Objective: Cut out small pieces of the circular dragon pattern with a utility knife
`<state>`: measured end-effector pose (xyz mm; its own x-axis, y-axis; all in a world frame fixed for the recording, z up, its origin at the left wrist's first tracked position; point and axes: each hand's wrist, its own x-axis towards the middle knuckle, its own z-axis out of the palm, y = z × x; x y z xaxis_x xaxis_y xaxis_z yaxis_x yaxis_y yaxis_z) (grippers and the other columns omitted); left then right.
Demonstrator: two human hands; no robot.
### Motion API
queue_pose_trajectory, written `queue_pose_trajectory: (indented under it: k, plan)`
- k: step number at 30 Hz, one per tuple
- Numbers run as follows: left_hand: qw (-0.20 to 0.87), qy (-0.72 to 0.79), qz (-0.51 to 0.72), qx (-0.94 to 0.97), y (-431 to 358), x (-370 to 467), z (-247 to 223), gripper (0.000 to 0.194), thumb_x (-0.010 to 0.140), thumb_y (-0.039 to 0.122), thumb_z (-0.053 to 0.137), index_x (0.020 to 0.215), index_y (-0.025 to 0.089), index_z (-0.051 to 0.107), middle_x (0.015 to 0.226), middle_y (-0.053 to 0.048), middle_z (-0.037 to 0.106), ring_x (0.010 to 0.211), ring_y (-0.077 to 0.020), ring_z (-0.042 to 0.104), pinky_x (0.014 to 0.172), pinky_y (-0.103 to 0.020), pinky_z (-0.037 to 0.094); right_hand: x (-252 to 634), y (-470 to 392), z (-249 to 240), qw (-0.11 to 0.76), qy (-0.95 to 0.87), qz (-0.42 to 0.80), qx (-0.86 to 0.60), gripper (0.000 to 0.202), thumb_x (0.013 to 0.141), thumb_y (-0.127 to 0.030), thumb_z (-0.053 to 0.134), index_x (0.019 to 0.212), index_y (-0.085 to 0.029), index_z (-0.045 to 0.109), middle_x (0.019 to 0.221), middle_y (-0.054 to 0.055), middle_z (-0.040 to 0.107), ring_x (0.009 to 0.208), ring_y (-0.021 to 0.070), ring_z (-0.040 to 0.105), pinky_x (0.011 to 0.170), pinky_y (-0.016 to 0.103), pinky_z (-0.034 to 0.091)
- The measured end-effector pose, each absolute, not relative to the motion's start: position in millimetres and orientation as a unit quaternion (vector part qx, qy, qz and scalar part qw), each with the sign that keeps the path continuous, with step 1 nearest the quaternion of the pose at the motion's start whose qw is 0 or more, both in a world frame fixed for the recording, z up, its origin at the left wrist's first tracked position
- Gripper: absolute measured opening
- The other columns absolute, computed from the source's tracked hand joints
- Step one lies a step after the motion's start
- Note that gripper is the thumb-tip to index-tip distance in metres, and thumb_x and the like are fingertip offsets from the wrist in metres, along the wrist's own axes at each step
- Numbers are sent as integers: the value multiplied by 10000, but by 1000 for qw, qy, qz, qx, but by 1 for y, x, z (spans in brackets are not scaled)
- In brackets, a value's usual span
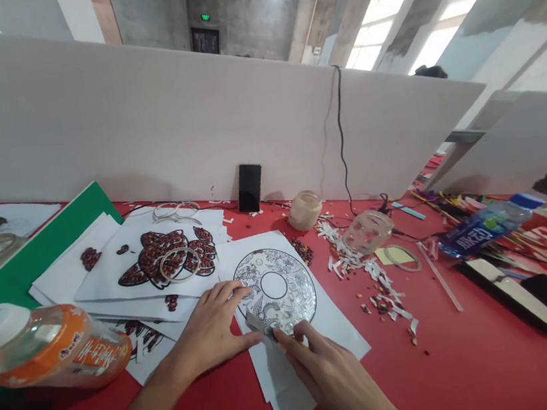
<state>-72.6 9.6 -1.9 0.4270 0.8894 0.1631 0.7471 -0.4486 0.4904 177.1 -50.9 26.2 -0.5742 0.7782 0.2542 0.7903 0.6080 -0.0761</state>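
Observation:
A white sheet (pixel 344 335) printed with a round black line drawing (pixel 290 277) lies in front of me; part of the drawing shines as if covered with tape or film. My right hand (pixel 319 360) grips a utility knife (pixel 260 326), its blade against the sheet near the drawing's lower left edge. My left hand (pixel 221 323) rests on the sheet's left side with its fingers spread and flat, the thumb close to the blade. Just left of it, papers (pixel 103 288) carry dark red beans (pixel 159 255) glued in shapes, with a tape ring (pixel 179 264) on top.
An orange-labelled jar (pixel 65 350) stands at the left by a green board (pixel 86 216). Behind are a phone (pixel 250 188) and a glass jar (pixel 305 210). Rightward lie a tipped jar (pixel 368 231), paper scraps (pixel 344 259), loose beans (pixel 380 304), a bottle (pixel 488 227) and an open case (pixel 512 294).

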Motion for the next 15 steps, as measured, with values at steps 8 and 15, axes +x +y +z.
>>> queue_pose_trajectory:
  k: [8,15]
  plan:
    - [179,498,205,823,10,-72,-3,752,763,545,796,1422,313,518,1474,-57,517,1361,-323,458,1109,-492,405,174,-53,19,133,-874,-79,-461,402,1079,-229,292,1298,-221,629,932,87,658,564,140,658,472,224,495]
    - [176,496,210,824,10,-73,-5,733,770,560,779,1413,320,521,1470,-49,516,1342,-323,475,1112,-487,404,169,-55,17,113,-869,-107,-469,385,1071,-215,316,1324,-213,608,942,81,662,566,146,663,513,245,526]
